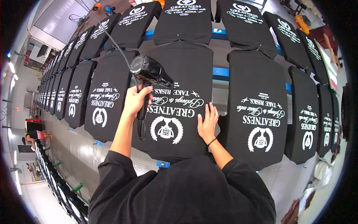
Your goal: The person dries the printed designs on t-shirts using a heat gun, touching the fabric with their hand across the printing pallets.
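My left hand (135, 100) is wrapped round the handle of a black hair dryer (153, 71). Its nozzle points right and down over a black T-shirt (186, 63) stretched flat on a board in front of me. White print on that shirt shows the word GREATNESS (172, 112) above a wreath emblem (165, 130), upside down in its lettering from my side. Flat near the shirt's right edge lies my right hand (209, 122), fingers extended, holding nothing. The dryer's cord (118, 46) runs up and away to the left.
Printed black shirts on boards line both sides, such as one at my right (257, 108) and one at my left (108, 87). Blue rails (220, 71) show between them. Another person (35, 136) bends at the far left; an arm (331, 46) shows at far right.
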`<act>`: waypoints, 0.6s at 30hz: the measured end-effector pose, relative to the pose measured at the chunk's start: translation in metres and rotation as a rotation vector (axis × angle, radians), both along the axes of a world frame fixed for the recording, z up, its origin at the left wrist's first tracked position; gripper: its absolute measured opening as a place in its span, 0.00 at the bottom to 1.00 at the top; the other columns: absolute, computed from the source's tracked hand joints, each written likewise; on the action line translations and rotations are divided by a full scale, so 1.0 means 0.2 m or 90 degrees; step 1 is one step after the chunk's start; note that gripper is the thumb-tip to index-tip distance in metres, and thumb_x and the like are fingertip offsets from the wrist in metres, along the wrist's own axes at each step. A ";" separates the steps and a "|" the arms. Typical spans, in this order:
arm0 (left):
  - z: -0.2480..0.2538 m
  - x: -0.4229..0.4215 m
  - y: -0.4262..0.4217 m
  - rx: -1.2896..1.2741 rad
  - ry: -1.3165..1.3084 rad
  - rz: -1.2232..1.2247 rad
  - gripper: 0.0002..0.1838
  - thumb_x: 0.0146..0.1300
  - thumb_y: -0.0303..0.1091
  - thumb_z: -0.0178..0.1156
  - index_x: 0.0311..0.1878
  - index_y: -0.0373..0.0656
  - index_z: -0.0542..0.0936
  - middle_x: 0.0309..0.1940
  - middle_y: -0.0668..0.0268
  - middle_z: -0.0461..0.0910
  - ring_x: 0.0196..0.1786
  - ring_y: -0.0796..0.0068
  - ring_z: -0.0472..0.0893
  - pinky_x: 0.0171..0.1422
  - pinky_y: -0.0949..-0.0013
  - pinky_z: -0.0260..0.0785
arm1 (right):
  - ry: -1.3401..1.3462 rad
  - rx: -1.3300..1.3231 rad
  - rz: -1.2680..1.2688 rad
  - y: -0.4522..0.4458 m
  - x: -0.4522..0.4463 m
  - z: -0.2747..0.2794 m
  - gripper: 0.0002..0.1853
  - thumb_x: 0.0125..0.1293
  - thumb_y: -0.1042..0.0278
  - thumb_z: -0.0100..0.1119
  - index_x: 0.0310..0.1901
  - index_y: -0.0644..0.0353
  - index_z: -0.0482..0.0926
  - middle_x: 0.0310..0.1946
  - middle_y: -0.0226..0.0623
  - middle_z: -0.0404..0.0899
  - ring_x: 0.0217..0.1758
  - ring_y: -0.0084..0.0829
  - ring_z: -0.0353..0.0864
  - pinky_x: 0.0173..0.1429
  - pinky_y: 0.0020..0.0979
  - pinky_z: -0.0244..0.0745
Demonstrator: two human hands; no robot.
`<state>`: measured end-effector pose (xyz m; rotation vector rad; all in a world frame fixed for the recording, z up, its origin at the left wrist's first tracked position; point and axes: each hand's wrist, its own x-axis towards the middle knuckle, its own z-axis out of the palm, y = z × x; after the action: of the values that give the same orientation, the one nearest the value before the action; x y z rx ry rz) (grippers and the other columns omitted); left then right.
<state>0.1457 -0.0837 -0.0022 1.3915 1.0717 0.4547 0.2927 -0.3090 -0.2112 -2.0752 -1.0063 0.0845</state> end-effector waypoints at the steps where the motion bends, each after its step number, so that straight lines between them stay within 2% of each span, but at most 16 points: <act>1: 0.00 0.01 0.00 0.000 0.000 -0.004 0.09 0.64 0.35 0.63 0.32 0.41 0.77 0.20 0.68 0.78 0.19 0.80 0.76 0.23 0.75 0.68 | 0.000 0.000 -0.004 0.00 0.00 0.00 0.30 0.72 0.58 0.52 0.70 0.65 0.62 0.74 0.47 0.55 0.76 0.53 0.50 0.77 0.52 0.46; 5: 0.00 0.06 0.01 -0.012 -0.010 -0.020 0.09 0.64 0.35 0.63 0.32 0.40 0.78 0.21 0.68 0.78 0.20 0.81 0.76 0.24 0.75 0.69 | -0.003 -0.006 -0.009 0.00 -0.01 0.00 0.30 0.72 0.58 0.52 0.70 0.65 0.62 0.74 0.47 0.55 0.76 0.53 0.50 0.77 0.53 0.46; 7: 0.00 0.06 0.01 0.008 -0.006 -0.025 0.09 0.64 0.35 0.63 0.33 0.40 0.78 0.21 0.68 0.78 0.20 0.81 0.76 0.24 0.75 0.68 | -0.010 0.005 -0.004 0.00 0.00 0.01 0.29 0.70 0.63 0.54 0.70 0.65 0.62 0.74 0.48 0.56 0.75 0.54 0.52 0.76 0.51 0.47; 9: 0.01 0.05 0.02 0.001 -0.012 -0.020 0.09 0.64 0.35 0.63 0.33 0.40 0.78 0.21 0.68 0.78 0.20 0.81 0.76 0.24 0.75 0.68 | -0.014 0.010 -0.001 0.00 0.00 0.01 0.30 0.70 0.62 0.54 0.70 0.65 0.62 0.74 0.48 0.56 0.75 0.54 0.52 0.76 0.52 0.47; 11: 0.01 0.02 0.03 0.035 0.018 -0.008 0.10 0.64 0.35 0.63 0.32 0.39 0.78 0.21 0.67 0.78 0.19 0.80 0.76 0.24 0.75 0.69 | -0.014 -0.011 -0.005 0.00 0.00 0.00 0.30 0.71 0.58 0.52 0.70 0.65 0.62 0.74 0.47 0.55 0.76 0.53 0.50 0.76 0.52 0.46; 18: 0.05 -0.24 0.07 0.057 0.055 0.065 0.10 0.63 0.37 0.63 0.32 0.41 0.78 0.20 0.68 0.78 0.19 0.80 0.76 0.24 0.75 0.69 | 0.003 -0.011 0.006 0.00 0.00 0.00 0.30 0.71 0.58 0.52 0.70 0.64 0.62 0.75 0.47 0.54 0.77 0.54 0.50 0.77 0.52 0.46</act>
<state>0.0981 -0.0688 0.0082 1.4507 1.2090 0.5263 0.2926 -0.3083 -0.2112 -2.0852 -1.0147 0.1036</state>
